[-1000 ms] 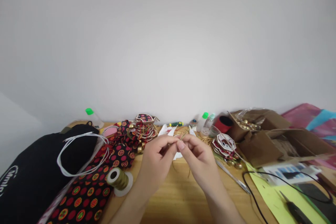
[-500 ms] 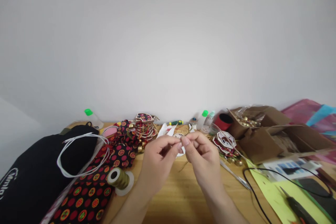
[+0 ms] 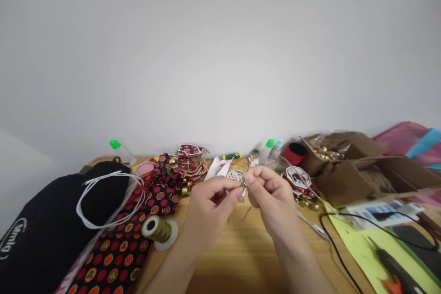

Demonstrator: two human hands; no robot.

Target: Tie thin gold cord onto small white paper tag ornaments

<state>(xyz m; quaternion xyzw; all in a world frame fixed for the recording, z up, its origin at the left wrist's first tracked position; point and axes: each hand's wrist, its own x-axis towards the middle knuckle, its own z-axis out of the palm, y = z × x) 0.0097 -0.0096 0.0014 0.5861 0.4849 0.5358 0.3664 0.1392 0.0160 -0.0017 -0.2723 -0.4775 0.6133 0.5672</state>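
My left hand (image 3: 212,204) and my right hand (image 3: 270,195) meet above the middle of the wooden table (image 3: 237,248), thumbs and forefingers pinched together. Between the fingertips is a thin olive cord (image 3: 244,184), mostly hidden by the fingers. A loose strand of it hangs below the hands. Just behind the fingers lies a round white piece with dark drawing (image 3: 235,175), partly covered. A spool of olive thread (image 3: 158,229) lies on its side left of my left wrist.
At left are a black bag (image 3: 62,211), coiled white cable (image 3: 82,211) and patterned cloth (image 3: 120,252). Octagonal charms with bells (image 3: 299,178) lie right of my hands, near cardboard boxes (image 3: 344,186). A pen (image 3: 313,225), black cable (image 3: 327,234) and black-handled tool (image 3: 392,264) lie at right.
My right hand has shifted slightly right and its fingertips have parted a little from the left ones, showing the cord between them. The whole view has tilted slightly.
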